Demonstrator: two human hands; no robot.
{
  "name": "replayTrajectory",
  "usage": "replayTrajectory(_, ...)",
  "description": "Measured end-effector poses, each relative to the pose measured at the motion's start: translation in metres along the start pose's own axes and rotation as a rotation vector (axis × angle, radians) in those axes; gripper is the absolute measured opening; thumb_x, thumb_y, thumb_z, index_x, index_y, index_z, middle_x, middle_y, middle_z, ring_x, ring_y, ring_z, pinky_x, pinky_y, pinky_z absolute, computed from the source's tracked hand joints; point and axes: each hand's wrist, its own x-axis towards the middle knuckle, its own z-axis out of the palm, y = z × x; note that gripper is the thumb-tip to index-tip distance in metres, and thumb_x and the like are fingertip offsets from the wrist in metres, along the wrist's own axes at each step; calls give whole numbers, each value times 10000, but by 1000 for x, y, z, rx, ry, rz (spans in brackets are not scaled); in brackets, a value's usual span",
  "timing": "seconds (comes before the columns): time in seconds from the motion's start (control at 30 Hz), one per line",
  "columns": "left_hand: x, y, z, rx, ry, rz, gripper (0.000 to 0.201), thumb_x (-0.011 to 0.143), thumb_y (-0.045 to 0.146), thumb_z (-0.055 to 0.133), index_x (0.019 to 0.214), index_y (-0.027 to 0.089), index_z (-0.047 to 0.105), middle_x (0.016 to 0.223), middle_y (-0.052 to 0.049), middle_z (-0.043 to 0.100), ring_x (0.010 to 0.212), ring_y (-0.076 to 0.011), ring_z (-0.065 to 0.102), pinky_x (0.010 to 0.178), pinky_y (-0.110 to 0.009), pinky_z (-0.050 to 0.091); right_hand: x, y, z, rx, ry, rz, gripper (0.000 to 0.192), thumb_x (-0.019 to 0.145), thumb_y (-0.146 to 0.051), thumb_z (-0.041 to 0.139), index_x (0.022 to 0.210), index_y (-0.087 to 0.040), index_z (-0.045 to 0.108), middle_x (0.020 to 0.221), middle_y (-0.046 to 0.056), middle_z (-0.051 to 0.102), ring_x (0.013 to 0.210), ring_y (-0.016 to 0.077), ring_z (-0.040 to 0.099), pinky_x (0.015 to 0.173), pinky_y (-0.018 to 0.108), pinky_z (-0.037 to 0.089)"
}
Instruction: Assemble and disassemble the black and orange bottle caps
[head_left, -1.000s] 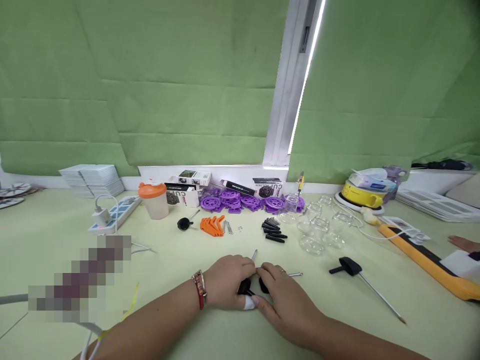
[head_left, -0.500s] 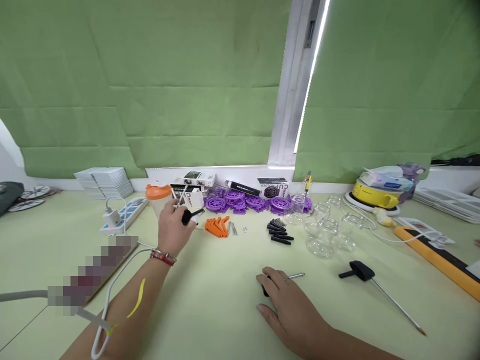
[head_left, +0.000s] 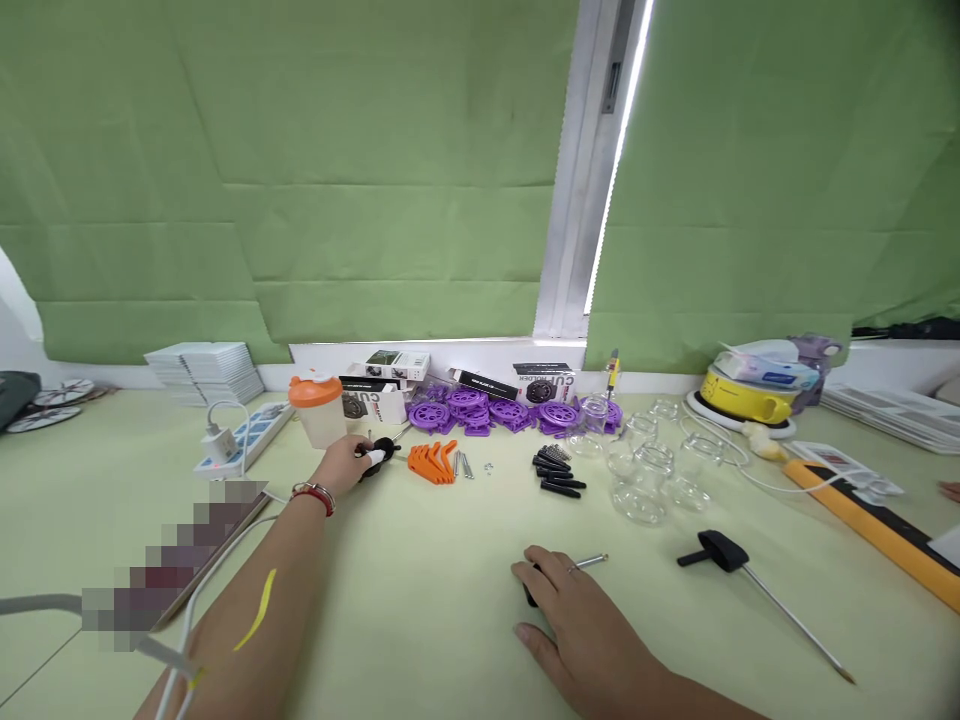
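Head view only. Left hand stretched far forward, fingers curled around a black-knobbed pin resting on the surface, just short of the orange-lidded cup and just left of the orange brackets. White wrap on one fingertip. Right hand lying loosely on the surface, fingers relaxed over a second black knob, its thin metal shaft poking out past the fingertips.

Likely light and rigid, judging by size and material: hard plastic head, slim steel rod. Rod probably slick and apt to roll; knob the better place to pinch, thicker and easier to grip. Not fragile, unlike the clear glass jars beyond the right fingers.

Hard to make out: shape of the knob under the right palm, mostly covered. Left pin's shaft barely visible behind the fingers. Blurred patch at lower left. Another person's hand cut off at the right edge.
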Motion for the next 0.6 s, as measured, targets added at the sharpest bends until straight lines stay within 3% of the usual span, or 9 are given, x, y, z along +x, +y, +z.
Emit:
replayTrajectory(0.1,-1,1,3,34,-9,6,319,764,357,532,993,179,664,987,-66,691,870,-215,624,708,-260,461,-1,0,0,10,-7,0,448,881,-338,451,1309,-210,491,1353,120,473,1171,319,473,952,479,434)
replayTrajectory(0.3,-4,3,6,154,22,22,416,761,368,548,1116,153,583,1098,-135,660,1069,-306,559,923,-406,366,-1,3,1,20,12,-13,452,876,-316,463,1316,-216,482,1360,116,466,1191,312,458,971,466,421)
replayTrajectory(0.4,-5,8,3,173,40,28,502,784,441,521,1184,137,515,1129,-149,638,1080,-296,554,965,-423,333,0,2,3,11,22,-34,404,869,-247,446,1265,-217,519,1310,109,505,1144,287,496,963,446,430)
replayTrajectory(0.5,-14,30,-2,198,144,105,489,801,420,513,1195,132,494,1223,-171,574,1165,-306,492,1005,-453,303,0,3,8,-43,32,-111,393,838,-175,450,1216,-206,554,1253,117,551,1107,277,525,952,423,437)
replayTrajectory(0.57,-30,59,-5,173,262,267,425,800,405,526,1121,127,542,1252,-181,537,1194,-335,454,1023,-476,294,0,6,12,-98,51,-233,441,810,-181,487,1249,-186,536,1283,140,542,1151,298,507,972,425,418)
replayTrajectory(0.6,-42,76,-5,109,265,362,373,814,387,512,1084,134,560,1249,-170,533,1192,-326,455,1027,-455,307,0,8,13,-123,67,-321,475,802,-206,507,1276,-176,515,1306,153,530,1176,311,493,981,433,408)
